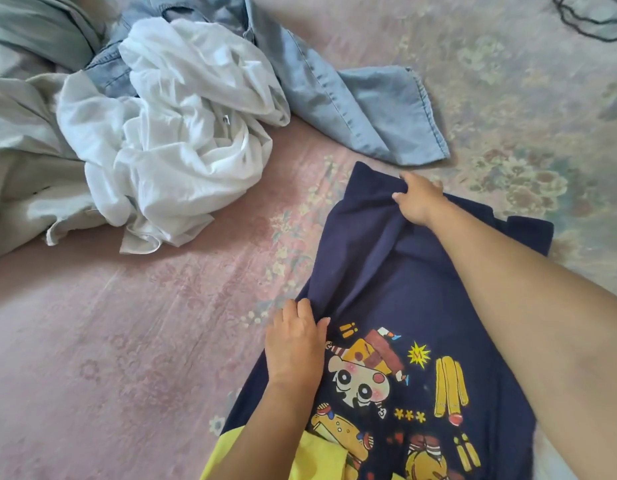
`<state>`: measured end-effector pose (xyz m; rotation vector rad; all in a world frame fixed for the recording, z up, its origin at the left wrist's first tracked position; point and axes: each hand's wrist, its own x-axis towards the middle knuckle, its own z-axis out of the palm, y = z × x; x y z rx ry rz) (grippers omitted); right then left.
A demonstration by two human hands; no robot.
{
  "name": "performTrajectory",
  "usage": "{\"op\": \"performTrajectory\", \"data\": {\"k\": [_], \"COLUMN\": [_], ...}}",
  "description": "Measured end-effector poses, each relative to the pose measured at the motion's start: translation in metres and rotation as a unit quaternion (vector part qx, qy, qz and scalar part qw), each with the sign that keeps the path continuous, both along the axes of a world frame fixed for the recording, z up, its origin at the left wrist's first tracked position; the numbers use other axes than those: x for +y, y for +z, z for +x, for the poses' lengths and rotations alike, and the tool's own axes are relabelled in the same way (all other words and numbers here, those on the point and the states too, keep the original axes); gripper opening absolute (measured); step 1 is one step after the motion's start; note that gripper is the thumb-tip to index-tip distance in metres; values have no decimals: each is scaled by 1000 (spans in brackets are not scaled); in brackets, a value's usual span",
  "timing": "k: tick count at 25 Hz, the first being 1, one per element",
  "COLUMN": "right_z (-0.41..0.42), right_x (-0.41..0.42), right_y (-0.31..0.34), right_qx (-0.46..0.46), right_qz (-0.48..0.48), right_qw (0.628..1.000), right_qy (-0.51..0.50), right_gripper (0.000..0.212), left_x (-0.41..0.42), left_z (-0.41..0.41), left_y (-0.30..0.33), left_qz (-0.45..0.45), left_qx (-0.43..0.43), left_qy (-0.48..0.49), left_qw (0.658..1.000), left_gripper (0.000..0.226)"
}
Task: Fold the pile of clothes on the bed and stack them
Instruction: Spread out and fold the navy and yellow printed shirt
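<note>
Gripping the navy cartoon-print T-shirt [386, 271] at two spots, the person has it spread on the pink floral bedsheet [127, 341]. The right hand [419, 202] bunches its far edge; the left hand [295, 344] pinches the near-left edge. Beyond both grips, a white shirt [182, 133] and denim garment [352, 102] lie crumpled together.

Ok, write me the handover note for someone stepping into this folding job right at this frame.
Left hand grips the navy printed T-shirt at its left edge; right hand pinches its far end. The shirt lies print up, partly bunched, not yet folded. Unfolded heap at far left: white garment, pale denim, grey clothes. Yellow cloth lies under the near edge. No stack in view. Left: fold everything, stack.
</note>
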<state>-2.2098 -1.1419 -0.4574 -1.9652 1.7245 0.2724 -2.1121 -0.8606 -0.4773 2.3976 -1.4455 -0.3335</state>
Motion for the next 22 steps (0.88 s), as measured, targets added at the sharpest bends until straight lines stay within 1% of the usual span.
{"op": "performTrajectory", "data": {"k": [2, 3, 6, 7, 8, 10, 11, 12, 13, 14, 15, 16, 17, 18, 19, 21, 22], "right_z": [-1, -1, 1, 3, 5, 8, 9, 10, 10, 10, 10, 10, 9, 10, 11, 14, 17], "right_x": [-13, -17, -24, -25, -26, -28, -28, -28, -29, -28, -30, -31, -34, -35, -37, -40, -37], "right_y": [-6, -7, -1, 5, 10, 22, 28, 35, 41, 50, 58, 67, 75, 85, 94, 108, 117], "right_qx": [4, -5, -39, -55, -77, -135, -154, -158, -132, -86, -20, 33, 53, 40, -8, -155, -207], "right_qz": [50, 57, 79, 89, 97, 131, 152, 171, 192, 217, 234, 226, 199, 170, 158, 161, 158], "right_qw": [999, 998, 996, 995, 992, 982, 976, 971, 971, 971, 971, 973, 978, 984, 987, 973, 963], "right_qy": [6, 3, 4, 8, 7, -18, -33, -45, -49, -50, -43, -31, -27, -23, -30, -63, -68], "right_gripper": [51, 50, 30, 29, 28, 25, 28, 34, 44, 59, 68, 70, 68, 64, 55, 28, 24], "left_x": [0, 1, 6, 9, 10, 14, 17, 18, 21, 22, 22, 22, 23, 23, 26, 29, 31], "left_z": [1, 2, 4, 4, 4, 5, 6, 8, 10, 11, 11, 11, 12, 13, 15, 20, 21], "left_y": [-1, -1, -3, -3, 0, 4, 5, 7, 4, 2, 4, 7, 9, 16, 20, 23, 27], "left_qz": [-17, -21, -10, -1, 24, 128, 147, 140, 133, 128, 140, 141, 140, 160, 186, 205, 219], "left_qx": [8, 6, 33, 35, 34, 22, 38, 56, 56, 60, 75, 88, 81, 86, 88, 93, 94], "left_qy": [-6, -4, -7, -13, -22, -33, -31, -33, -40, -35, -25, -26, -29, -20, -1, 35, 38], "left_qw": [1000, 1000, 999, 999, 999, 991, 988, 988, 989, 989, 987, 986, 986, 983, 979, 974, 970], "left_gripper": [35, 33, 32, 32, 31, 32, 32, 30, 29, 27, 24, 22, 21, 22, 26, 32, 33]}}
